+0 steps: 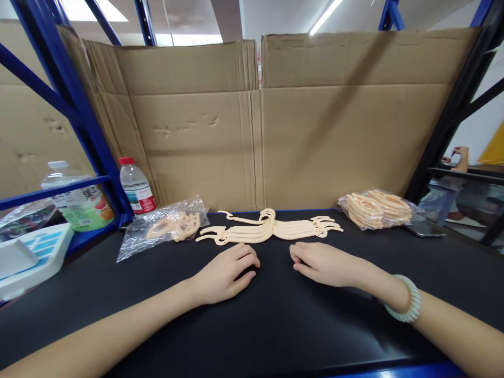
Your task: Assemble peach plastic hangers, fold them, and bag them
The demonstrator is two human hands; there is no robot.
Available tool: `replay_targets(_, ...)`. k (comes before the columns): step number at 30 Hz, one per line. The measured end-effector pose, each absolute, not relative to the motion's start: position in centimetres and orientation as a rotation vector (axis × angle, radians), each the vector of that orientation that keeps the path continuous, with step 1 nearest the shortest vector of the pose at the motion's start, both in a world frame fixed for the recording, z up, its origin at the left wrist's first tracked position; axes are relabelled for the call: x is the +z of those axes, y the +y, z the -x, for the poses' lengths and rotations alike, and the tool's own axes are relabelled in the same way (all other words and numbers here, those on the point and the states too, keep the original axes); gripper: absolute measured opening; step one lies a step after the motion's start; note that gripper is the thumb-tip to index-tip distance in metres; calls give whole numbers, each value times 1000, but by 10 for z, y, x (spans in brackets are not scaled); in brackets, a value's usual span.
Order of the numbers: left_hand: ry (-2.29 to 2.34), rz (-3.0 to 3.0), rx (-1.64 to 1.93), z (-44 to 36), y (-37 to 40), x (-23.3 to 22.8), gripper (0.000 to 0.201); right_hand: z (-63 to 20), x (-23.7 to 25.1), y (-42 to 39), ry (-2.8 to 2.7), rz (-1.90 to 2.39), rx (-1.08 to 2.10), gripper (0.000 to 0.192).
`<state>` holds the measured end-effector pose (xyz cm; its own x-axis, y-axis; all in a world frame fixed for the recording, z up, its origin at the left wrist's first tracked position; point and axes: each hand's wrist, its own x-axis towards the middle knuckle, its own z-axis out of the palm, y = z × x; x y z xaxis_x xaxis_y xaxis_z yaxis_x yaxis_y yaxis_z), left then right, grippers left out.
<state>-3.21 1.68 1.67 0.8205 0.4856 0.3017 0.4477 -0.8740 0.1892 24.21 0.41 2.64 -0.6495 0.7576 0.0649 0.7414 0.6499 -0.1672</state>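
My left hand (226, 272) and my right hand (323, 264) rest palm down on the black tabletop (275, 320), fingers loosely curled, holding nothing. Just beyond them lies a fanned stack of several flat beige plastic hangers (271, 229), hooks pointing up at the middle. My right wrist wears a pale bead bracelet (407, 299). Both hands sit a short gap in front of the hangers without touching them.
A clear bag with beige hangers (169, 227) lies left of the stack, another full bag (376, 209) to the right. Two water bottles (136, 186) (79, 197) stand at the left by the blue rack post. Cardboard sheets (255, 121) wall the back. Another person's hand (459, 157) shows far right.
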Motion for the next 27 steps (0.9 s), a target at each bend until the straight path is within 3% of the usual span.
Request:
replay_targets(15,752,-2900,503,34,17,15,25,-242,26,5,-2733,1261,215,10)
replay_targets(27,658,-2812,14,12,-8,21,76,-237,24,6,-2755,1292,116,11)
